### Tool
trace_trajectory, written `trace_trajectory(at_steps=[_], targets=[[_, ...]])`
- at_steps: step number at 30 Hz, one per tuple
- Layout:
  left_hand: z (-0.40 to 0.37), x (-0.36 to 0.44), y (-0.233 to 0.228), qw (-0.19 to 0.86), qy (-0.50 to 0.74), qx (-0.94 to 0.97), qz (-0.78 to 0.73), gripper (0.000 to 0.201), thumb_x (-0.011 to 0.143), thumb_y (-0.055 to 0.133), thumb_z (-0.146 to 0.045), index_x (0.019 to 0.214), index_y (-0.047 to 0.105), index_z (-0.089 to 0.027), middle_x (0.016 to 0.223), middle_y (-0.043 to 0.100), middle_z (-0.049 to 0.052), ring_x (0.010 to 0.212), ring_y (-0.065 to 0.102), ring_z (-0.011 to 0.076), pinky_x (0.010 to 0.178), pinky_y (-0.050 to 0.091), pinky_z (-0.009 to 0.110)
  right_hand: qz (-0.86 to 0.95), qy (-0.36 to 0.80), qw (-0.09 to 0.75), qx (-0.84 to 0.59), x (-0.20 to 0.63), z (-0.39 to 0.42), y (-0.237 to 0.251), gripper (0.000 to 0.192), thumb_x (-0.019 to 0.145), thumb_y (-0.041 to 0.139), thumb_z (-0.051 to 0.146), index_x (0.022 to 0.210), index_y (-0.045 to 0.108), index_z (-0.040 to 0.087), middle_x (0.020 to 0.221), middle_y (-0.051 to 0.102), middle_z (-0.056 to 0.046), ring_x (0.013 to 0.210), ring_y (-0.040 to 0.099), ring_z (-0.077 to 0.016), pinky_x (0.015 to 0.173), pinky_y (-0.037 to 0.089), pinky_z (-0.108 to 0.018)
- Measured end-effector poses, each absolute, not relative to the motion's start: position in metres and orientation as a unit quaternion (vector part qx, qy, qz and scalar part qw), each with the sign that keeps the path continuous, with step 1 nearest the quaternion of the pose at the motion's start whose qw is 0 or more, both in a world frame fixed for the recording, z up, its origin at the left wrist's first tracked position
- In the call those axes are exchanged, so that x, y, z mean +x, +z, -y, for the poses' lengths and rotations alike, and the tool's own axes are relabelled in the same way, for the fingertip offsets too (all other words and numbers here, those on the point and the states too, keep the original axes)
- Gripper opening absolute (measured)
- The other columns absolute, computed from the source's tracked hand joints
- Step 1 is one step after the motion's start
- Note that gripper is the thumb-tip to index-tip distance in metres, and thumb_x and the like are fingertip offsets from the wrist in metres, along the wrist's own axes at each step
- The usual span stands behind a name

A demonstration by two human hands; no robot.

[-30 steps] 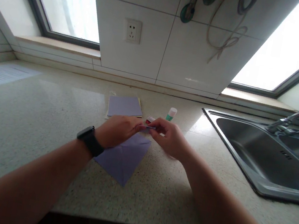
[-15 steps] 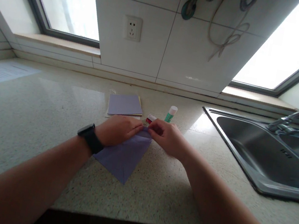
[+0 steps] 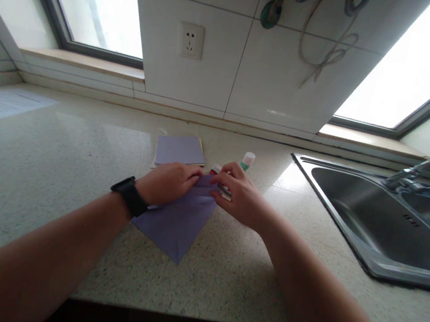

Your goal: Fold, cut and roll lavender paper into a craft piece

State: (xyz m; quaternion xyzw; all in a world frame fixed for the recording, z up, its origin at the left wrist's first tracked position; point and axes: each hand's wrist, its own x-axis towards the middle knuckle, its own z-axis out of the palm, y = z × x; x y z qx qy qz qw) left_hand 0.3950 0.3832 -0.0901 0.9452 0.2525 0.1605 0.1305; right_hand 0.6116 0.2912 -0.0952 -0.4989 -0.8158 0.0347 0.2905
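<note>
A sheet of purple paper (image 3: 176,223) lies on the speckled countertop with creases across it and one corner pointing toward me. At its upper edge is a folded strip. My left hand (image 3: 169,182), wearing a black watch (image 3: 129,196), has its fingers closed on the upper left part of the sheet. My right hand (image 3: 240,193) is at the upper right edge, thumb and fingers apart, fingertips touching the folded strip. Behind that hand stands a glue stick (image 3: 248,159) with a white cap, its lower part hidden. A small red-and-white object (image 3: 215,169) is partly covered.
A stack of purple paper (image 3: 181,150) sits behind my left hand. To the right is a steel sink (image 3: 354,219) with a faucet (image 3: 407,175). A printed sheet (image 3: 0,104) lies at the far left. The counter's front edge is close to me.
My right hand's thumb and fingers have spread from a pinch on the paper's edge. My left hand has slid slightly to the left, showing more of the folded strip.
</note>
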Motion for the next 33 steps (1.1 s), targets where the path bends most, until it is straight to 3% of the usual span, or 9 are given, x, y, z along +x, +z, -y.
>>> trace_trajectory(at_steps=[12,18,22,26,30,33], targets=[[-0.396,0.391,-0.088,0.225,0.205,0.915,-0.263,0.033,0.099,0.042,-0.028,0.118,0.067,-0.018,0.113,0.074,0.011,0.104,0.068,0.0251,0.093,0.050,0.040,0.845,0.021,0.204,-0.494,0.613,-0.287,-0.085,0.022,0.088,0.068,0.024,0.109,0.062,0.021,0.104,0.064,-0.008,0.098,0.059,-0.0228,0.086,0.046,-0.035],[-0.404,0.389,-0.086,0.298,0.187,0.904,-0.244,0.032,0.097,0.045,-0.027,0.115,0.069,-0.018,0.118,0.072,0.009,0.108,0.065,0.0237,0.097,0.049,0.039,0.862,0.037,0.195,-0.467,0.612,-0.285,-0.083,0.020,0.087,0.070,0.025,0.106,0.065,0.021,0.113,0.063,-0.009,0.115,0.056,-0.0256,0.098,0.044,-0.038],[-0.403,0.389,-0.086,0.311,0.190,0.894,-0.261,0.032,0.097,0.048,-0.028,0.120,0.067,-0.018,0.123,0.070,0.009,0.111,0.064,0.0229,0.099,0.048,0.038,0.859,0.054,0.194,-0.472,0.613,-0.285,-0.084,0.020,0.088,0.071,0.026,0.105,0.064,0.020,0.108,0.066,-0.009,0.111,0.059,-0.0248,0.097,0.046,-0.038],[-0.403,0.389,-0.088,0.268,0.221,0.899,-0.266,0.031,0.097,0.051,-0.029,0.121,0.065,-0.015,0.117,0.071,0.010,0.105,0.065,0.0223,0.094,0.049,0.037,0.859,0.070,0.180,-0.475,0.613,-0.287,-0.086,0.020,0.088,0.070,0.024,0.108,0.066,0.020,0.104,0.069,-0.007,0.103,0.063,-0.0221,0.093,0.047,-0.036],[-0.397,0.386,-0.078,0.112,0.286,0.922,-0.235,0.026,0.094,0.062,-0.030,0.115,0.069,-0.018,0.110,0.066,0.009,0.109,0.059,0.0243,0.099,0.044,0.039,0.861,0.076,0.176,-0.472,0.613,-0.287,-0.088,0.019,0.089,0.070,0.023,0.108,0.070,0.022,0.103,0.071,-0.006,0.101,0.063,-0.0208,0.092,0.047,-0.034],[-0.382,0.380,-0.058,0.048,0.250,0.946,-0.199,0.020,0.094,0.064,-0.032,0.108,0.074,-0.022,0.101,0.066,0.006,0.101,0.059,0.0227,0.094,0.044,0.037,0.862,0.078,0.167,-0.472,0.612,-0.285,-0.087,0.020,0.088,0.071,0.023,0.109,0.072,0.023,0.102,0.072,-0.006,0.099,0.064,-0.0207,0.090,0.047,-0.033]])
